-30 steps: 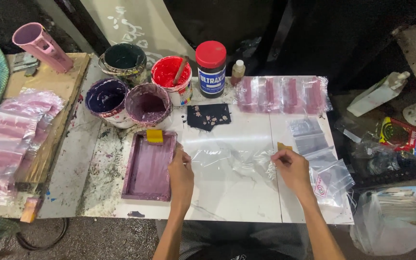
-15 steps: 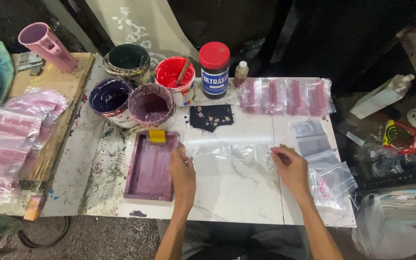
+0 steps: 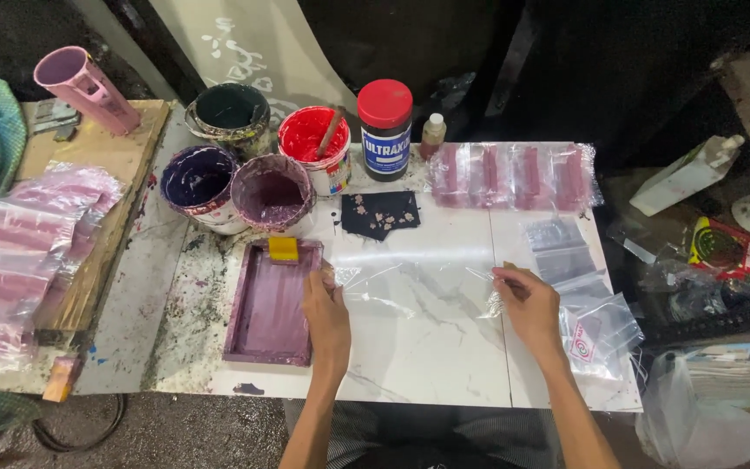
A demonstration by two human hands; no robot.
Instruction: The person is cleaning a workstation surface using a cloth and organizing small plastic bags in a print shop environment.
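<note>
A clear plastic bag (image 3: 418, 282) is stretched flat on the white marbled tabletop (image 3: 427, 365). My left hand (image 3: 327, 313) pinches its left edge, right beside a purple-stained rectangular screen frame (image 3: 271, 304) with a small yellow piece at its top. My right hand (image 3: 527, 304) pinches the bag's right edge, next to a heap of small clear bags (image 3: 588, 304).
Paint tubs stand at the back: dark green (image 3: 229, 113), red with a stick (image 3: 312, 148), dark purple (image 3: 194, 182), mauve (image 3: 273, 193). A red-lidded jar (image 3: 385, 126), a small bottle, a black stained patch (image 3: 379, 213) and pink-printed bags (image 3: 514, 174) lie behind. More pink-printed bags (image 3: 19, 252) pile at left.
The clear bag was crumpled between my hands; now it is pulled flat and taut. My hands moved slightly apart.
</note>
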